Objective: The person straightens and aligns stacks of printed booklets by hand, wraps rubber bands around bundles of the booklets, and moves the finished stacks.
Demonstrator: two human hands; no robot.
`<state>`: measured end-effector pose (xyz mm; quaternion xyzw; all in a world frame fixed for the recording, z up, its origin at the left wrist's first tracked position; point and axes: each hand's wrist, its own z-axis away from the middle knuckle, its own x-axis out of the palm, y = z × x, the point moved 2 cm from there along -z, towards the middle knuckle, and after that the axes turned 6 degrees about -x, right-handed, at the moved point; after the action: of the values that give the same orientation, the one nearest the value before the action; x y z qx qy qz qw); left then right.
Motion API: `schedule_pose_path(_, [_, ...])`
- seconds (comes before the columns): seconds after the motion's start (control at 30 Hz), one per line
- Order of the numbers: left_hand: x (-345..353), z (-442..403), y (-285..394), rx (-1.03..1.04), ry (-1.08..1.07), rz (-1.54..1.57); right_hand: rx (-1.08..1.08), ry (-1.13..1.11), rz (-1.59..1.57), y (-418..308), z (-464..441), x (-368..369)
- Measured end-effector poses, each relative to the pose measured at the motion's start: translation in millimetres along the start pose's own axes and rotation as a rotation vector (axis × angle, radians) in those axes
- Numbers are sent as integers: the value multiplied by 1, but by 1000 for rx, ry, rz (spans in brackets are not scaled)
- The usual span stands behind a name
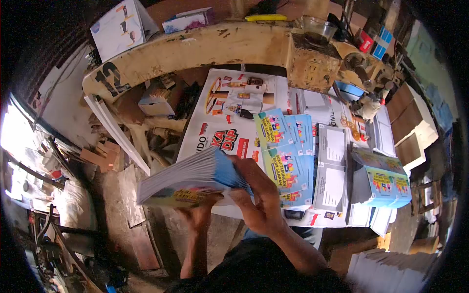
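A thick, fanned stack of printed booklets [188, 178] is held up in front of me, over the table's left edge. My left hand [198, 212] grips it from below, its fingers partly hidden behind the stack. My right hand [259, 198] closes on the blue right end, thumb on the near side. Just right of that hand, blue and yellow booklet covers [283, 168] lie overlapping on the table. Beside them are grey printed sheets [331, 168] with white label panels. Farther right stands a tall pile of matching booklets [386, 180].
A poster-covered table [195, 139] sits under a worn machine beam [195, 46] marked 12. On the beam rest a white box [122, 31] and a yellow cutter [266, 17]. A wooden block [312, 61] adjoins it. Paper stacks [391, 271] stand lower right, cartons [410, 119] at right.
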<state>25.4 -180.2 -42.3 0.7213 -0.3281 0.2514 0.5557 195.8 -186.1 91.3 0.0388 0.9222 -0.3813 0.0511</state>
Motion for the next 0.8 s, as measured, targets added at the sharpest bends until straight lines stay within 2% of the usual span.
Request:
schedule_pose_path(0.07, [0, 9, -4, -31, -182, 510, -67, 72, 24, -5, -2, 0])
schedule_pose_path(0.13, [1, 17, -3, -48, -266, 768, -129, 134, 51, -12, -4, 0])
schedule_pose_path(0.23, [-1, 25, 3, -18, -177, 480, -97, 159, 16, -21, -13, -7])
schedule_pose_path(0.27, [-7, 23, 5, 55, 22, 201, -71, 52, 8, -20, -17, -10])
schedule_pose_path(0.3, [0, 18, 11, 94, 109, 56, -45, -53, -2, -20, -16, -13])
schedule_pose_path(0.37, [41, 3, 35, 120, 336, -245, -48, -75, 124, -13, 1, -31])
schedule_pose_path(0.4, [62, -4, 46, 120, 471, -398, 29, -126, 156, -13, 9, -43])
schedule_pose_path(0.43, [67, -9, 47, 113, 465, -400, 109, -181, 189, -13, 15, -50])
schedule_pose_path(0.5, [74, -14, 44, 51, 424, -100, 147, -149, 260, -23, 19, -55])
schedule_pose_path(0.63, [92, -23, 36, -24, 382, -44, 167, -69, 300, -30, 22, -69])
schedule_pose_path(0.73, [86, -29, 24, -106, 370, 59, 171, -65, 484, -39, 20, -73])
schedule_pose_path(0.77, [85, -30, 21, -142, 353, 74, 172, -49, 486, -44, 18, -78])
schedule_pose_path(0.8, [86, -31, 20, -180, 334, 85, 253, 13, 357, -51, 16, -84])
